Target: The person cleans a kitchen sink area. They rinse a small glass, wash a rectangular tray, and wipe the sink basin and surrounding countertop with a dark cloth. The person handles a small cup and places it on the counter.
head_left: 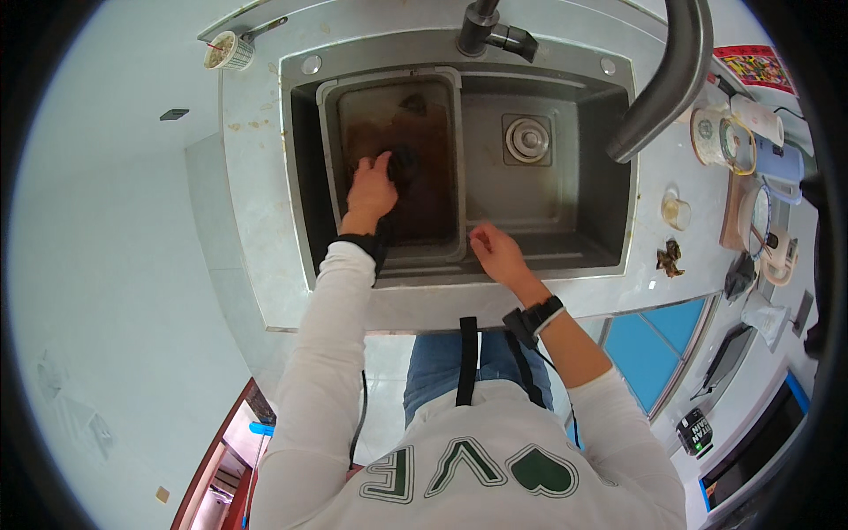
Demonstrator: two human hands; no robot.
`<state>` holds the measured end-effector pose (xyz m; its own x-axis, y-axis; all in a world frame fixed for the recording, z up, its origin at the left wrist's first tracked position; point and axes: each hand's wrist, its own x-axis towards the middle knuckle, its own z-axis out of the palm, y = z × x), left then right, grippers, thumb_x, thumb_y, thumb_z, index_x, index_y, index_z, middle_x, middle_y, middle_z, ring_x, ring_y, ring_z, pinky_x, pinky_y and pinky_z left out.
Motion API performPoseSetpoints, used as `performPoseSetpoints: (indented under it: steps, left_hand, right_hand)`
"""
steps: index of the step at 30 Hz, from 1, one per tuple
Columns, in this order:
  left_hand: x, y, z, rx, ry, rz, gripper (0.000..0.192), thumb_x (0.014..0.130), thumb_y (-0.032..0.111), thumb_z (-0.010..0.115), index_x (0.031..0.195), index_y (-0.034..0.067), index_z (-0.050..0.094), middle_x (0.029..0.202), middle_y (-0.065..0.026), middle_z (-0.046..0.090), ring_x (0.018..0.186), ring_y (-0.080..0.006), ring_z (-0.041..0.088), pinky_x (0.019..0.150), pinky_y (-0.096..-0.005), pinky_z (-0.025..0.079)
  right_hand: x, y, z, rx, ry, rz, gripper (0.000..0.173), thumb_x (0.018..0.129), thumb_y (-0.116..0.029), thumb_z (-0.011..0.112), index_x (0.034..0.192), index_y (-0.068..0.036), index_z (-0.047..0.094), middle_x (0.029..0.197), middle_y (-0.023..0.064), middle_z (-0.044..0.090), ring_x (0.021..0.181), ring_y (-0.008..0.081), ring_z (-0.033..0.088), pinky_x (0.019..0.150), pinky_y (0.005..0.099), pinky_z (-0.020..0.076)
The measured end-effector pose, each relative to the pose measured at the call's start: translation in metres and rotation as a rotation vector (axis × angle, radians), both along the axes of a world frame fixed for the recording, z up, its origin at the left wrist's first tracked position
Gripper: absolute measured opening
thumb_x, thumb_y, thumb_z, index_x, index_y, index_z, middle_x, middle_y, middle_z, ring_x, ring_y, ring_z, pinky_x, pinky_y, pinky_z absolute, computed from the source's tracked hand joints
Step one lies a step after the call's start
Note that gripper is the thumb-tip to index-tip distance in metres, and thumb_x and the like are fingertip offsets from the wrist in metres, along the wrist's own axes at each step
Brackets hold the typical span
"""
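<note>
A grey rectangular basin (458, 165) sits in the left half of a dark double-width sink (603, 199) and contains murky brown water (424, 205). My left hand (372, 192) reaches down into it, thumb and fingers at a dark, blurred lump (402, 162); whether they grip it is hidden. Another dark piece (414, 104) lies towards the basin's far side. Over the sink's front edge, right of the basin, hovers my right hand (497, 252), its fingers curled in with nothing visible in them.
A metal drain strainer (530, 140) sits in the sink's right half. The dark faucet spout (662, 93) curves over the right rim. On the right counter are a small glass (676, 212), brown shrivelled pieces (670, 258) and a bowl (758, 218). A patterned cup (228, 52) stands back left.
</note>
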<state>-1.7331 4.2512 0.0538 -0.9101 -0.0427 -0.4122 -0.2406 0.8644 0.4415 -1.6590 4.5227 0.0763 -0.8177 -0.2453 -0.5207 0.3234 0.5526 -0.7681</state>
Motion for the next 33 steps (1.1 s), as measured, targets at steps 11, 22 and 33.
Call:
performPoseSetpoints:
  steps: [11,22,33]
  left_hand:
    - [0.057,0.053,-0.022,0.14,-0.484,-0.23,0.042,0.09,0.018,0.055,0.131,0.009,0.056,0.141,-0.0177,0.048,0.125,-0.0387,0.049,0.101,-0.0477,0.046]
    - [0.046,-0.06,0.008,0.124,0.3,0.518,0.037,0.084,0.005,0.065,0.119,0.002,0.055,0.109,-0.017,0.06,0.104,-0.0383,0.057,0.09,-0.0454,0.047]
    - [-0.108,0.022,-0.01,0.033,0.405,0.012,0.038,0.085,0.013,0.068,0.122,0.01,0.06,0.114,-0.0184,0.059,0.101,-0.0391,0.061,0.084,-0.0464,0.052]
  right_hand:
    - [0.005,0.046,0.032,-0.014,-0.142,-0.085,0.018,0.096,-0.018,0.058,0.106,-0.003,0.063,0.091,0.0115,0.069,0.081,0.021,0.066,0.075,0.0325,0.0511]
    - [-0.004,0.02,0.01,-0.052,-0.109,0.022,0.019,0.095,-0.017,0.06,0.108,-0.003,0.064,0.093,0.012,0.07,0.084,0.0209,0.067,0.077,0.0325,0.0523]
    - [0.023,0.049,0.056,-0.222,-0.236,-0.257,0.017,0.099,-0.014,0.056,0.106,0.0,0.061,0.094,0.0089,0.069,0.087,0.0158,0.066,0.081,0.0293,0.0529]
